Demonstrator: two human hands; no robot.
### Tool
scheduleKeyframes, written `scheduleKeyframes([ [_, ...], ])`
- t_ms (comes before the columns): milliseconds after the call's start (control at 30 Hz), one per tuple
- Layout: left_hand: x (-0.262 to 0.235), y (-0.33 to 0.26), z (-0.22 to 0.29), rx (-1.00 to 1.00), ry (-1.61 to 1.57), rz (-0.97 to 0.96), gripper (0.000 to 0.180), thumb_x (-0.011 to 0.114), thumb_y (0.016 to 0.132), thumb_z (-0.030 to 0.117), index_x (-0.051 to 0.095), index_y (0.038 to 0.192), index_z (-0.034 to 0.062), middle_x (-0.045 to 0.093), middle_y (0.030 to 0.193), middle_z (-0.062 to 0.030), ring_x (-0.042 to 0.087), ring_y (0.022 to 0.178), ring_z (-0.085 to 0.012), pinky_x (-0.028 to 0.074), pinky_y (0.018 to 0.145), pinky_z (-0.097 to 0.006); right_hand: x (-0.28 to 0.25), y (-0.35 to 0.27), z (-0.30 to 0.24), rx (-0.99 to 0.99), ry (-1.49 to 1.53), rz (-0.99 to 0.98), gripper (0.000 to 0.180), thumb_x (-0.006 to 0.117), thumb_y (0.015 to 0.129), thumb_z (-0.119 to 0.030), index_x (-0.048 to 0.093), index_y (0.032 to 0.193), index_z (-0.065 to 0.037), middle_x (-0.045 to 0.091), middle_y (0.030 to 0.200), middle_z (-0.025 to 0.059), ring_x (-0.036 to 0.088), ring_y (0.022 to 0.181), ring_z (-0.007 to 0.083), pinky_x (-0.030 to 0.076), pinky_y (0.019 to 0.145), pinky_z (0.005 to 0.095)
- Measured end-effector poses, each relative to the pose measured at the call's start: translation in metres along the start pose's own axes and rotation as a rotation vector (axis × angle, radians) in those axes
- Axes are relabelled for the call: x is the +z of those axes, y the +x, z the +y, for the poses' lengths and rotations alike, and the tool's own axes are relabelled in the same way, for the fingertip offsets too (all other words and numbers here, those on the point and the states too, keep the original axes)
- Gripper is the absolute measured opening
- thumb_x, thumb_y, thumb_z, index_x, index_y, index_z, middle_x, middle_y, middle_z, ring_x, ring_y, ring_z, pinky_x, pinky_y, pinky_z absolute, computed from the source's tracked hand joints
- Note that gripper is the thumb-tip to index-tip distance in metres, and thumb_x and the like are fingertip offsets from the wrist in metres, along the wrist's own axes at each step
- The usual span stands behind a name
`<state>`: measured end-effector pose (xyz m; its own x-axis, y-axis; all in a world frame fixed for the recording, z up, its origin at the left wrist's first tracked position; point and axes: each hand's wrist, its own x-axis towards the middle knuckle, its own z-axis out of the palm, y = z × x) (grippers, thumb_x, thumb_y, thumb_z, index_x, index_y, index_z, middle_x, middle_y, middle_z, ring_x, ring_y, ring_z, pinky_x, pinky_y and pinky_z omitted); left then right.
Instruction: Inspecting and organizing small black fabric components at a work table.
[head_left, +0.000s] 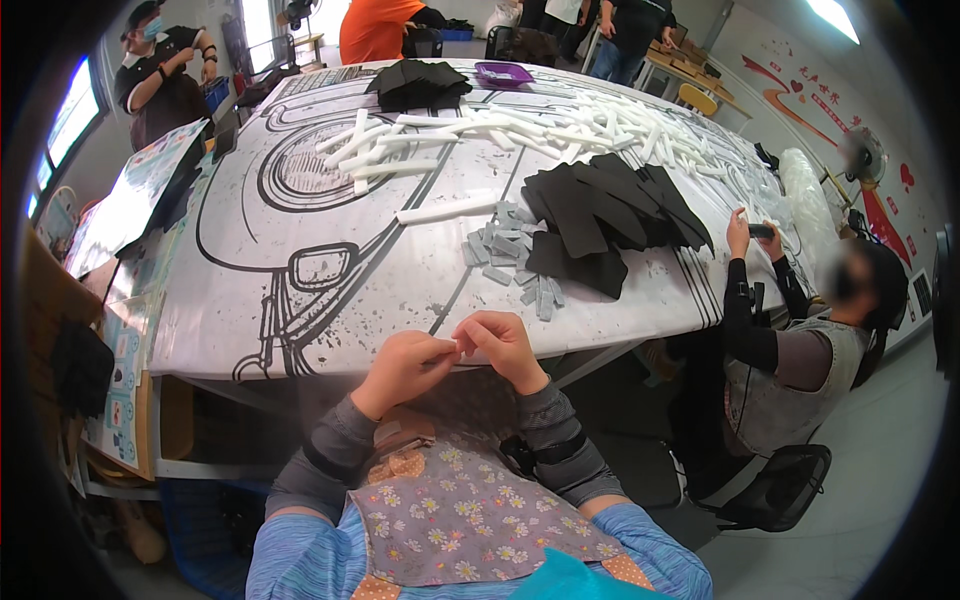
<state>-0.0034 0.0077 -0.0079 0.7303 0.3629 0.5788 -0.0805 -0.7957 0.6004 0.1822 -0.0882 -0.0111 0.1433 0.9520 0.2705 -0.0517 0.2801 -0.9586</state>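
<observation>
My left hand [410, 368] and my right hand [497, 345] meet just over the table's near edge. Thumbs and fingertips of both are pinched together; whatever lies between them is too small to make out. Ahead and to the right of them lies a loose heap of small grey blocks [500, 243]. Black flat pieces [590, 215], like cut foam or fabric, overlap in a pile beside it. One white foam strip [447, 211] lies apart, pointing at the grey blocks.
Many white strips [600, 125] spread across the table's far half. Behind them sit another black stack [420, 84] and a purple tray [503, 74]. A seated co-worker [800, 350] handles a dark piece at the right edge. Other people stand beyond the table.
</observation>
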Motion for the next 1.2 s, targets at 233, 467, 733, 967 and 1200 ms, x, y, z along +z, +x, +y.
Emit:
scheduleKeyframes([
  [233, -0.002, 0.0018, 0.0026, 0.015, -0.016, -0.002, 0.012, 0.077, 0.084, 0.01, 0.074, 0.094, 0.0041, 0.066, 0.071, -0.0106, 0.064, 0.063, -0.0283, 0.048, 0.059, -0.038, 0.0008, 0.0, -0.0013, -0.005, 0.005, 0.003, 0.025, 0.056, 0.103, -0.013, 0.072, 0.095, 0.003, 0.07, 0.08, 0.0051, 0.063, 0.072, 0.0109, 0.051, 0.068, 0.0262],
  [467, -0.0022, 0.0013, 0.0023, 0.003, -0.011, -0.006, 0.01, 0.076, 0.085, 0.011, 0.074, 0.092, 0.0039, 0.065, 0.07, -0.0107, 0.063, 0.063, -0.0286, 0.047, 0.059, -0.038, 0.0005, 0.0, -0.0028, -0.002, -0.009, -0.011, 0.025, 0.056, 0.103, -0.015, 0.071, 0.096, 0.004, 0.069, 0.081, 0.0036, 0.061, 0.073, 0.0086, 0.051, 0.067, 0.0243],
  [733, 0.0004, 0.0006, 0.0004, 0.012, -0.001, 0.013, 0.012, 0.077, 0.082, 0.007, 0.074, 0.093, 0.0042, 0.066, 0.07, -0.0097, 0.063, 0.062, -0.0275, 0.047, 0.059, -0.037, 0.0008, 0.0006, -0.0025, -0.007, -0.016, 0.001, 0.025, 0.056, 0.103, -0.014, 0.073, 0.095, 0.003, 0.07, 0.078, 0.0048, 0.063, 0.071, 0.0107, 0.051, 0.067, 0.0258],
  [967, 0.0027, 0.0002, -0.0017, 0.022, 0.024, 0.003, 0.014, 0.077, 0.081, 0.006, 0.074, 0.095, 0.0053, 0.068, 0.073, -0.0092, 0.066, 0.065, -0.0272, 0.049, 0.061, -0.037, -0.0006, -0.0002, -0.002, 0.0, -0.02, -0.002, 0.025, 0.056, 0.103, -0.014, 0.073, 0.096, 0.004, 0.07, 0.079, 0.005, 0.063, 0.072, 0.0109, 0.051, 0.067, 0.0261],
  [1200, -0.0006, -0.0012, -0.0019, 0.033, 0.042, 0.005, 0.015, 0.077, 0.081, 0.007, 0.074, 0.095, 0.0053, 0.069, 0.074, -0.0089, 0.066, 0.066, -0.0269, 0.05, 0.061, -0.037, 0.0025, 0.0011, 0.0001, 0.006, -0.009, -0.007, 0.025, 0.056, 0.103, -0.014, 0.072, 0.096, 0.004, 0.07, 0.079, 0.005, 0.063, 0.072, 0.0107, 0.051, 0.068, 0.0262],
])
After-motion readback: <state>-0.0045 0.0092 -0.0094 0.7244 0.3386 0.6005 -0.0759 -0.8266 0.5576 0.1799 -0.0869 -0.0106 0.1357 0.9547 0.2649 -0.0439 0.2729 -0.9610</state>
